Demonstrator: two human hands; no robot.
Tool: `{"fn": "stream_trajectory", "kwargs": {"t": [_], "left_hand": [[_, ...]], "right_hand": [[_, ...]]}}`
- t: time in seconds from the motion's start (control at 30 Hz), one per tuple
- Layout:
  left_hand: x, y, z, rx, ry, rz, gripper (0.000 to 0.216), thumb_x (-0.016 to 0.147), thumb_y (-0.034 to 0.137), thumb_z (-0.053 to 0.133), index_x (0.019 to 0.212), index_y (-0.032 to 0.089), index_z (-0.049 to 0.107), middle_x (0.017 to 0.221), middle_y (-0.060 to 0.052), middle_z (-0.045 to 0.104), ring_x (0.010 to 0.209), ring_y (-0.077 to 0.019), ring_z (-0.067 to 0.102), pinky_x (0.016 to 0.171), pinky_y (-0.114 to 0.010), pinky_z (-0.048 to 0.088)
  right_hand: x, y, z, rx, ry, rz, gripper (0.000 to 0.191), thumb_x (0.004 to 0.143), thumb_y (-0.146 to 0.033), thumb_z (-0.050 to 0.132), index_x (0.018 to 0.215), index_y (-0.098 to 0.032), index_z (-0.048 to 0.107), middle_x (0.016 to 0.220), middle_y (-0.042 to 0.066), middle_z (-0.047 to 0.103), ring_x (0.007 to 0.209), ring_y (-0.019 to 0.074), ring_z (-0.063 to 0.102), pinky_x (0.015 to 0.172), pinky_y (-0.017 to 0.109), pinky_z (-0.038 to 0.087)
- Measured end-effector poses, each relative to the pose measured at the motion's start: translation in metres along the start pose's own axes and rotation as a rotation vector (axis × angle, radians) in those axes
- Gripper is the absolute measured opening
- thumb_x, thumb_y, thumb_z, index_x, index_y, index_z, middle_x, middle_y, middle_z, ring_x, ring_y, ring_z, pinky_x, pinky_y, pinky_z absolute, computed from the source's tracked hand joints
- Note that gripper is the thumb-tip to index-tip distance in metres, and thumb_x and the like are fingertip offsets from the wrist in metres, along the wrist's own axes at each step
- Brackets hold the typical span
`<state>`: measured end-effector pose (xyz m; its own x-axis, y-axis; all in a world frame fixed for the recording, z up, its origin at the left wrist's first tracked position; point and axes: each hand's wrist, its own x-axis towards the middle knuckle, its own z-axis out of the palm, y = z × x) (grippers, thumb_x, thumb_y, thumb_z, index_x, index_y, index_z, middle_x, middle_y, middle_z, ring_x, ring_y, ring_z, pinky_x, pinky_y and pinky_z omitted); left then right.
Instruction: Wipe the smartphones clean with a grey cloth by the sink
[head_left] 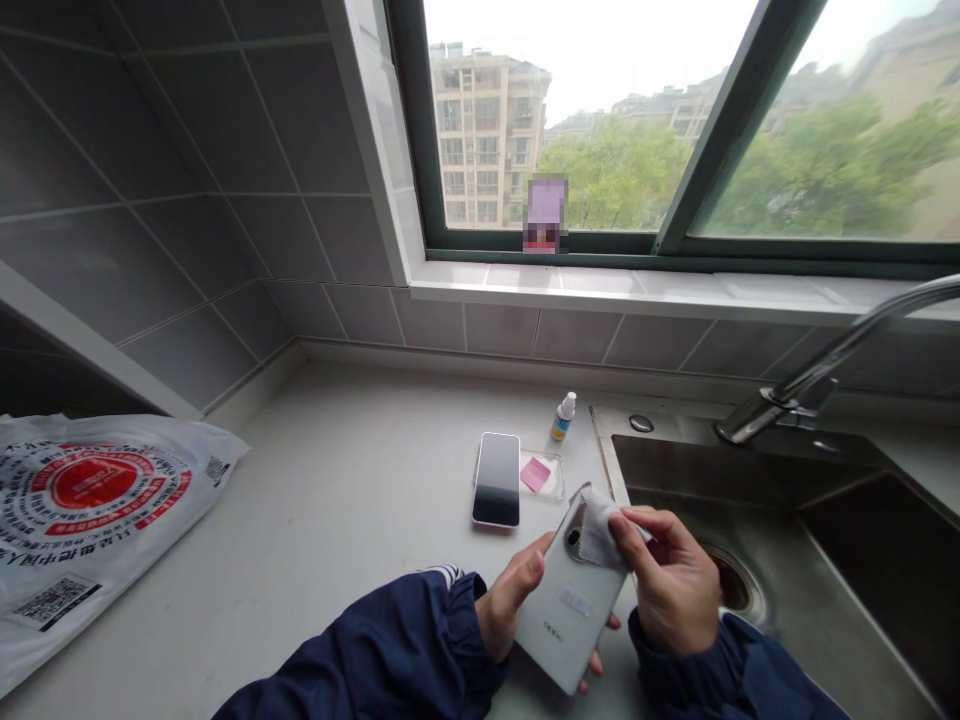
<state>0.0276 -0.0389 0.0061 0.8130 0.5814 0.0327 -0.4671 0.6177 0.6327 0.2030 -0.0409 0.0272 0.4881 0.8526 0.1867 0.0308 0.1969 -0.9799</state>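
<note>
My left hand (517,595) is wrapped round a pale silver-green phone (559,615), its back with the camera bump turned up toward me. Pinched in the fingers of my right hand (675,580) is a small grey-white cloth (600,535). The cloth lies over part of the camera bump at the phone's top end. A second phone (496,480), dark screen up, rests on the counter just beyond. Beside it sits a clear phone case (555,480) with a pink square of paper (535,475) in it. A small white-capped spray bottle (563,417) stands upright behind the case.
A steel sink (720,480) with a chrome faucet (780,400) takes up the right side. On the left of the white counter (337,500) lies a printed plastic bag (97,520). The tiled wall and a window (600,150) with a sill close off the back.
</note>
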Motion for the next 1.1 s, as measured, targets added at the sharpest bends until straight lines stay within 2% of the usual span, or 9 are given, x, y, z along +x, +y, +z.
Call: {"fn": "stream_trajectory", "kwargs": {"t": [0.17, 0.27, 0.37, 0.47, 0.67, 0.9, 1.1], "left_hand": [[0.003, -0.003, -0.004, -0.04, 0.003, 0.005, 0.072, 0.085, 0.066, 0.041, 0.141, 0.024, 0.027, 0.109, -0.022, 0.065, 0.077, -0.0279, 0.071, 0.059, -0.038, 0.055], [0.003, -0.002, -0.005, -0.038, 0.013, -0.004, 0.072, 0.086, 0.066, 0.039, 0.143, 0.025, 0.024, 0.11, -0.021, 0.065, 0.076, -0.0269, 0.071, 0.058, -0.038, 0.055], [0.002, 0.003, -0.002, 0.039, 0.028, -0.016, 0.069, 0.087, 0.064, 0.039, 0.141, 0.023, 0.028, 0.105, -0.02, 0.066, 0.072, -0.025, 0.071, 0.055, -0.034, 0.056], [0.0, 0.008, 0.003, 0.109, -0.015, -0.068, 0.069, 0.085, 0.063, 0.046, 0.139, 0.022, 0.033, 0.103, -0.019, 0.066, 0.07, -0.0241, 0.071, 0.055, -0.034, 0.057], [0.0, 0.01, 0.005, 0.133, -0.028, -0.147, 0.077, 0.075, 0.061, 0.063, 0.136, 0.022, 0.037, 0.099, -0.018, 0.066, 0.067, -0.0219, 0.07, 0.054, -0.034, 0.057], [-0.004, 0.01, 0.007, 0.157, 0.02, -0.108, 0.071, 0.078, 0.057, 0.063, 0.135, 0.021, 0.039, 0.103, -0.019, 0.067, 0.071, -0.0221, 0.07, 0.056, -0.03, 0.056], [0.001, 0.009, 0.004, 0.099, 0.085, 0.049, 0.063, 0.083, 0.055, 0.055, 0.133, 0.02, 0.037, 0.103, -0.022, 0.067, 0.071, -0.0254, 0.071, 0.054, -0.035, 0.056]], "right_hand": [[0.002, 0.003, -0.001, -0.005, -0.044, 0.079, 0.031, 0.071, -0.038, 0.079, 0.091, -0.018, 0.067, 0.073, 0.004, 0.069, 0.06, 0.0161, 0.061, 0.049, 0.024, 0.049], [0.005, 0.002, -0.003, -0.023, -0.102, 0.113, 0.034, 0.072, -0.042, 0.078, 0.094, -0.018, 0.069, 0.076, 0.006, 0.072, 0.061, 0.0182, 0.064, 0.05, 0.026, 0.052], [0.006, 0.001, -0.006, -0.06, -0.136, 0.108, 0.033, 0.073, -0.044, 0.076, 0.094, -0.018, 0.072, 0.08, 0.007, 0.073, 0.066, 0.0191, 0.067, 0.055, 0.025, 0.053], [0.006, -0.001, -0.008, -0.107, -0.168, 0.099, 0.031, 0.074, -0.044, 0.076, 0.091, -0.019, 0.075, 0.083, 0.008, 0.074, 0.072, 0.0202, 0.068, 0.058, 0.023, 0.054], [0.005, -0.008, -0.008, -0.15, -0.239, 0.098, 0.037, 0.076, -0.048, 0.072, 0.098, -0.019, 0.075, 0.085, 0.009, 0.075, 0.066, 0.0192, 0.068, 0.051, 0.021, 0.051], [-0.001, 0.0, -0.012, -0.142, -0.111, 0.069, 0.031, 0.078, -0.047, 0.07, 0.09, -0.018, 0.074, 0.083, 0.007, 0.073, 0.07, 0.0194, 0.067, 0.05, 0.02, 0.049], [0.006, 0.013, -0.011, -0.058, -0.007, 0.072, 0.028, 0.076, -0.042, 0.074, 0.091, -0.018, 0.074, 0.087, 0.006, 0.074, 0.074, 0.0166, 0.065, 0.064, 0.022, 0.051]]}}
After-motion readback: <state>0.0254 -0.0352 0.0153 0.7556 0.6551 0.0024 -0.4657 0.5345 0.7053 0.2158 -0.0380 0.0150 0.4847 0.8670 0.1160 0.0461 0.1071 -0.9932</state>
